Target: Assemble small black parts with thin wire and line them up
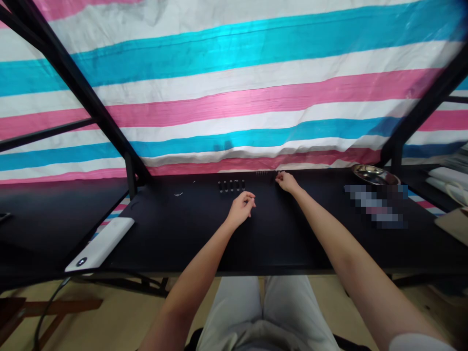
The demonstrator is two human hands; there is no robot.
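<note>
Sheeting backs the black bench. A dish sits at right. The left hand, loosely open, is just beside five cylinders; the right hand, its hold impossible to tell, is near tiny pins at the back edge.

Makeshift workstation, exact kind of premises unclear, striped tarpaulin hung like a wall, black metal frame bars at both sides, dark tabletop, second tabletop alongside at left, pale floor, wooden furniture below.
</note>
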